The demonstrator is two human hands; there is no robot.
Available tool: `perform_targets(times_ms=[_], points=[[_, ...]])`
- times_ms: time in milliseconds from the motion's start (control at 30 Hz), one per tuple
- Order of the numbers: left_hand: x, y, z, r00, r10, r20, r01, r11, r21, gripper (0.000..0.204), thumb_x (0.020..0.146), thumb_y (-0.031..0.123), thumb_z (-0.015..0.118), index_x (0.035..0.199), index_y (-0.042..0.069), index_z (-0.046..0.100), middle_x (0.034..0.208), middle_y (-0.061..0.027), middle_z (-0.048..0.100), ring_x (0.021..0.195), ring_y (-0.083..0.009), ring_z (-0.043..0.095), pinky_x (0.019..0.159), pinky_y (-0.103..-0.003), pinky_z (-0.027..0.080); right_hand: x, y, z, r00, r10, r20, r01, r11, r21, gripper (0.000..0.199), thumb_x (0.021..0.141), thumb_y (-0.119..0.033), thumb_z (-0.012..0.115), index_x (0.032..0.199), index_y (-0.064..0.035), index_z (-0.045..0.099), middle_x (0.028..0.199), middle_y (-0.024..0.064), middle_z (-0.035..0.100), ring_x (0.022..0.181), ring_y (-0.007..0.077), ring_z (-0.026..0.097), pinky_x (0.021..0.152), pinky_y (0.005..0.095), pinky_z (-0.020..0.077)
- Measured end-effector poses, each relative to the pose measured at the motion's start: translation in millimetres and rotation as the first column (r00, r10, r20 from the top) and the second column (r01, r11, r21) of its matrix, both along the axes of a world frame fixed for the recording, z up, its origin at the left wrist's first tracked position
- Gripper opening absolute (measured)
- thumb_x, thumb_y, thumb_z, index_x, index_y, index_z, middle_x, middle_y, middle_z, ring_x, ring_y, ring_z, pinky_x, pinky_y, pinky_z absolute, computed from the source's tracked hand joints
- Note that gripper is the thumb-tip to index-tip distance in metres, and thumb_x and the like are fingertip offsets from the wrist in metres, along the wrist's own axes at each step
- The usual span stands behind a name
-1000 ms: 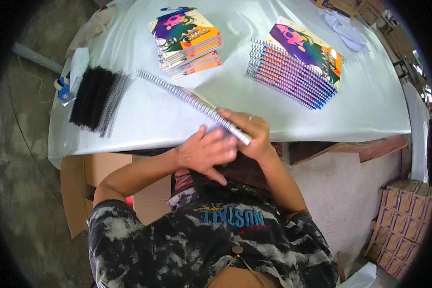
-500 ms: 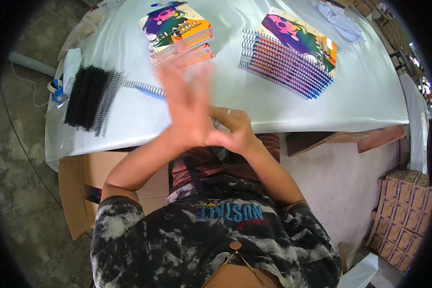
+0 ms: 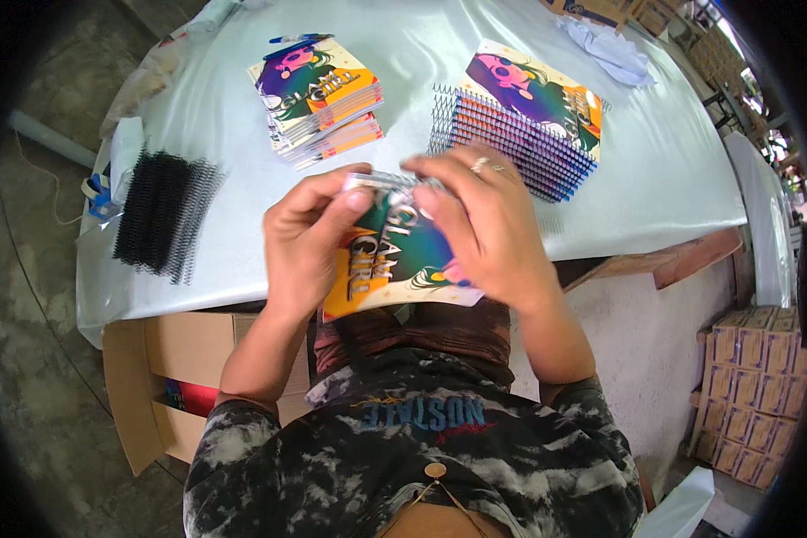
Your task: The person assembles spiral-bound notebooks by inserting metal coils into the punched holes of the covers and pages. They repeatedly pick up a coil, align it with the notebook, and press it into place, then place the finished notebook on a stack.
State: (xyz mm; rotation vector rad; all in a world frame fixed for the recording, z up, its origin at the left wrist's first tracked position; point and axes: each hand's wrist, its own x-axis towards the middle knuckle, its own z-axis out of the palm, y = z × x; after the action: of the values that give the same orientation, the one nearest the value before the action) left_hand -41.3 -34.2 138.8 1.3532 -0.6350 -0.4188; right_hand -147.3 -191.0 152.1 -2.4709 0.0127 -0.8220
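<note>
Both my hands hold a notebook (image 3: 399,260) in front of me at the table's near edge, its colourful illustrated cover upside down to me. My left hand (image 3: 309,238) pinches the far left corner between thumb and fingers. My right hand (image 3: 498,224) is closed at the far right part, thumb on the cover and fingers over the far edge. Along that edge runs a greyish strip that looks like a spiral coil; blur and my fingers hide its detail. Beyond my left hand stands a stack of matching notebooks (image 3: 318,85); beyond my right lies an overlapping pile of spiral-bound notebooks (image 3: 520,134).
A bundle of black spiral coils (image 3: 161,215) lies at the table's left, near a blue tape dispenser (image 3: 99,197). Blue pens (image 3: 298,43) rest by the left stack. An open cardboard box (image 3: 130,386) sits below the table, and stacked small boxes (image 3: 749,386) stand at right.
My left hand has come down from over the table onto the notebook, which now shows between my hands. The loose coil beside the black bundle no longer lies on the table. My view has shifted slightly.
</note>
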Motion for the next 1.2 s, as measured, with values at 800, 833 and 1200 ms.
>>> perform_targets(times_ms=[800, 833, 1200], points=[[24.9, -62.2, 26.4, 0.778, -0.477, 0.410, 0.407, 0.879, 0.249, 0.033, 0.083, 0.016, 0.063, 0.110, -0.001, 0.055, 0.085, -0.0047, 0.059, 0.081, -0.0112, 0.056, 0.074, -0.027, 0.045, -35.3, -26.4, 11.8, 0.902, -0.323, 0.287, 0.123, 0.828, 0.546, 0.021, 0.068, -0.002, 0.073, 0.087, -0.0010, 0.063, 0.084, 0.0067, 0.063, 0.074, 0.0136, 0.059, 0.069, 0.0272, 0.0475], [22.9, -74.5, 39.1, 0.801, -0.364, 0.475, 0.295, 0.931, 0.217, 0.034, 0.083, 0.015, 0.062, 0.112, -0.001, 0.053, 0.085, -0.0053, 0.060, 0.081, -0.0113, 0.056, 0.073, -0.027, 0.045, -42.5, -42.3, 14.7, 0.791, -0.429, 0.436, 0.173, 0.841, 0.513, 0.022, 0.069, 0.001, 0.071, 0.089, -0.0003, 0.063, 0.092, 0.0058, 0.063, 0.083, 0.0137, 0.058, 0.080, 0.0270, 0.0462], [88.4, -244.4, -40.1, 0.531, -0.038, 0.846, -0.451, 0.833, 0.321, 0.029, 0.084, 0.028, 0.053, 0.093, 0.002, 0.061, 0.088, -0.0175, 0.061, 0.083, -0.0347, 0.059, 0.081, -0.040, 0.046, -2.1, -143.4, -97.1, 0.535, -0.785, 0.311, 0.255, 0.501, 0.827, 0.052, 0.096, -0.035, 0.032, 0.119, 0.0088, 0.049, 0.115, 0.0195, 0.057, 0.105, 0.0237, 0.055, 0.092, 0.0317, 0.0389]])
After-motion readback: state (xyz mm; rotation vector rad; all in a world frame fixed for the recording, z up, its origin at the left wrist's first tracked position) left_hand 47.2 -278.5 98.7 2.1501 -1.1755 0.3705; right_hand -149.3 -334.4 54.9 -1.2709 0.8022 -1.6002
